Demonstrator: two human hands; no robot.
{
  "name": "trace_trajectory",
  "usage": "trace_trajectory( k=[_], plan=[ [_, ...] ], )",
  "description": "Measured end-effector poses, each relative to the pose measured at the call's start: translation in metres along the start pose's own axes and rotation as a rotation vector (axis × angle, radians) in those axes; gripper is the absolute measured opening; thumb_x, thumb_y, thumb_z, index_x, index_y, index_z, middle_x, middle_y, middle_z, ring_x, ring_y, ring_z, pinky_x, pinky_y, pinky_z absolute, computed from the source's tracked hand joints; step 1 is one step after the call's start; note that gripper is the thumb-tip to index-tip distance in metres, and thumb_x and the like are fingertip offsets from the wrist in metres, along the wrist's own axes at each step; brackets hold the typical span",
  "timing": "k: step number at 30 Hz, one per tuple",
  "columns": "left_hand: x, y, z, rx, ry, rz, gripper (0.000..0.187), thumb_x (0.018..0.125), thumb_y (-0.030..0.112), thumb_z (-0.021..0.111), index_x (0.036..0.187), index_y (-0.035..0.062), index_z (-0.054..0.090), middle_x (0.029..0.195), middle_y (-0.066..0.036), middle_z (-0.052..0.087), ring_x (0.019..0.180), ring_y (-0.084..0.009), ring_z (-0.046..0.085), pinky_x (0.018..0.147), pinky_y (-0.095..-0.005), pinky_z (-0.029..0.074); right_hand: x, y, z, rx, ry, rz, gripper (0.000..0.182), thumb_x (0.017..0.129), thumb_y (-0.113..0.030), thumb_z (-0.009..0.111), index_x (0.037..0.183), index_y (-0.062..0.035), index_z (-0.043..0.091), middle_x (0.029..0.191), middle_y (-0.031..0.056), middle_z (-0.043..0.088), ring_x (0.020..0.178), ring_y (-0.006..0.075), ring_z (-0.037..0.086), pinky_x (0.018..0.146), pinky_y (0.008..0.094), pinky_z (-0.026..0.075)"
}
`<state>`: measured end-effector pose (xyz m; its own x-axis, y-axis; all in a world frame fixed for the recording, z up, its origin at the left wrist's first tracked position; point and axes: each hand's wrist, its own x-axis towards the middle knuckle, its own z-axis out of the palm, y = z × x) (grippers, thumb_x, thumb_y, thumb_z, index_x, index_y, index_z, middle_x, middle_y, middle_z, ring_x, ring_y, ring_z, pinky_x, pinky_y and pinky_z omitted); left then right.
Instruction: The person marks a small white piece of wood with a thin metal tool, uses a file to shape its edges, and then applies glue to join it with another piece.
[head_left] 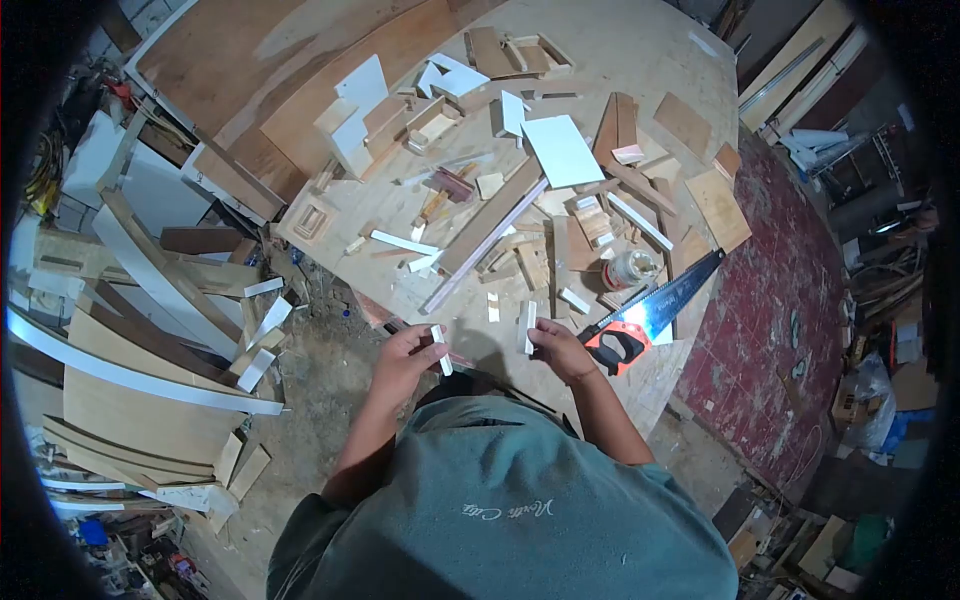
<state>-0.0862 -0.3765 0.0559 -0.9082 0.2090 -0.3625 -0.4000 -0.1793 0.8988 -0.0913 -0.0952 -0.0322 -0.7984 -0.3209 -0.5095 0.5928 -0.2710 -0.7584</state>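
Observation:
Near the table's front edge, my left hand (pixel 407 358) is closed on a small white strip (pixel 441 350), held close to upright. My right hand (pixel 557 350) pinches another short white piece (pixel 526 328), and a gap separates the two pieces. Right of my right hand lies a handsaw with an orange and black handle (pixel 617 346) and a shiny blade (pixel 672 298). A glass jar (pixel 630 270) stands beyond the saw handle. A long wooden bar with a white edge (pixel 485 235) lies just beyond my hands.
Wood offcuts, small boxes (pixel 433 125) and a white rectangular panel (pixel 563 152) cover much of the wooden table (pixel 620 45). Curved boards (pixel 150 370) are stacked at the left. A dark red floor area (pixel 770 340) lies to the right.

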Motion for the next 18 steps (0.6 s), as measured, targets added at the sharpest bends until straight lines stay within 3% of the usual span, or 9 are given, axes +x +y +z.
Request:
trace_trajectory(
  k=[1, 6, 10, 12, 13, 16, 18],
  plan=[
    [0.005, 0.001, -0.005, 0.029, -0.016, -0.014, 0.03, 0.085, 0.007, 0.065, 0.112, -0.0033, 0.058, 0.085, -0.004, 0.063, 0.072, -0.0099, 0.06, 0.064, -0.0237, 0.05, -0.01, -0.015, 0.016, 0.11, -0.099, -0.035, 0.041, 0.087, -0.025, 0.057, 0.121, -0.0029, 0.054, 0.101, 0.0018, 0.061, 0.087, 0.0126, 0.058, 0.078, 0.0275, 0.046],
    [0.033, 0.027, -0.006, 0.02, -0.157, -0.056, 0.033, 0.084, 0.007, 0.066, 0.114, -0.0024, 0.057, 0.088, -0.005, 0.062, 0.077, -0.0097, 0.059, 0.064, -0.0234, 0.05, -0.016, -0.057, 0.065, 0.315, -0.333, -0.068, 0.056, 0.085, -0.025, 0.06, 0.133, 0.0005, 0.044, 0.112, 0.0058, 0.059, 0.098, 0.0156, 0.057, 0.087, 0.0314, 0.044],
    [0.056, 0.06, 0.002, 0.048, -0.296, -0.07, 0.034, 0.084, 0.009, 0.066, 0.115, -0.0035, 0.057, 0.09, -0.005, 0.062, 0.078, -0.0102, 0.059, 0.069, -0.0238, 0.049, -0.012, -0.075, 0.089, 0.198, -0.226, -0.225, 0.046, 0.084, -0.02, 0.064, 0.123, 0.0005, 0.051, 0.108, 0.0047, 0.06, 0.097, 0.0136, 0.057, 0.086, 0.0299, 0.045],
    [0.074, 0.059, 0.0, 0.031, -0.394, 0.026, 0.035, 0.084, 0.012, 0.066, 0.114, -0.004, 0.057, 0.089, -0.005, 0.063, 0.075, -0.0118, 0.06, 0.062, -0.0234, 0.049, -0.008, -0.074, 0.089, -0.013, -0.129, -0.317, 0.037, 0.085, -0.017, 0.064, 0.117, -0.0003, 0.055, 0.103, 0.0036, 0.061, 0.092, 0.0117, 0.057, 0.081, 0.0278, 0.046],
    [0.082, 0.062, 0.001, 0.031, -0.429, 0.064, 0.035, 0.085, 0.012, 0.066, 0.114, -0.0046, 0.057, 0.09, -0.005, 0.063, 0.077, -0.0124, 0.06, 0.068, -0.0246, 0.049, -0.002, -0.07, 0.086, -0.019, -0.068, -0.323, 0.034, 0.085, -0.015, 0.063, 0.116, -0.0011, 0.057, 0.098, 0.0027, 0.062, 0.087, 0.011, 0.057, 0.077, 0.0272, 0.047],
    [0.106, 0.06, -0.002, 0.019, -0.436, 0.007, 0.034, 0.085, 0.012, 0.065, 0.114, -0.0041, 0.057, 0.091, -0.006, 0.063, 0.077, -0.0122, 0.06, 0.072, -0.0254, 0.049, 0.032, -0.028, 0.051, -0.029, 0.116, -0.259, 0.03, 0.085, -0.013, 0.063, 0.113, -0.0022, 0.058, 0.091, 0.0007, 0.062, 0.081, 0.0099, 0.057, 0.075, 0.0277, 0.048],
    [0.118, 0.066, -0.004, 0.031, -0.502, -0.017, 0.034, 0.086, 0.014, 0.064, 0.114, -0.0036, 0.056, 0.089, -0.005, 0.062, 0.077, -0.0117, 0.06, 0.071, -0.0242, 0.048, 0.06, 0.013, 0.021, 0.043, 0.284, -0.233, 0.03, 0.084, -0.016, 0.064, 0.111, -0.0029, 0.06, 0.085, 0.0033, 0.063, 0.075, 0.0139, 0.059, 0.072, 0.0286, 0.048]
  ],
)
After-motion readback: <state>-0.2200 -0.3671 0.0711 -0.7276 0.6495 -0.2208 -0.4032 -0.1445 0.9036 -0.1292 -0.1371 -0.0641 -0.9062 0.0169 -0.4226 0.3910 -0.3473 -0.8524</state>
